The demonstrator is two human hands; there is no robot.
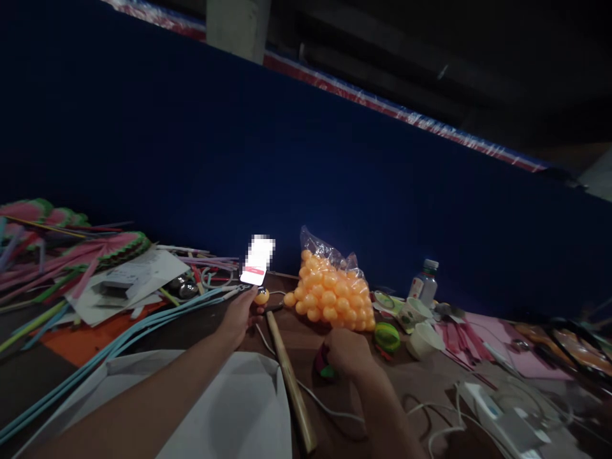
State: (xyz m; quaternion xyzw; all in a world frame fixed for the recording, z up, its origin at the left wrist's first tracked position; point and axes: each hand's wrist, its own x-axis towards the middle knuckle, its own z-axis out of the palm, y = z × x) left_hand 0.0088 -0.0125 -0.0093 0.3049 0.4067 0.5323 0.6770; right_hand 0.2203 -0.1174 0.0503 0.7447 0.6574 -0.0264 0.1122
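My left hand (239,317) is closed around a small orange ball (262,296), just in front of a lit phone (258,261). My right hand (349,352) is curled at a dark purple and green object (326,364), whose kind I cannot make out; the knuckles hide part of it. Behind that hand stands a clear plastic bag (329,287) full of orange balls. A green striped ball-shaped toy (386,338) lies to its right. Between my forearms a wooden stick (291,382) lies lengthwise on the brown table (335,398).
A white paper sheet or bag (229,408) lies beneath my left forearm. Light-blue tubes (143,331) and watermelon-patterned pieces (105,245) spread over the left. To the right are a bottle (424,284), cups (424,340), white cables and a power strip (497,417). A dark blue partition (296,159) rises behind.
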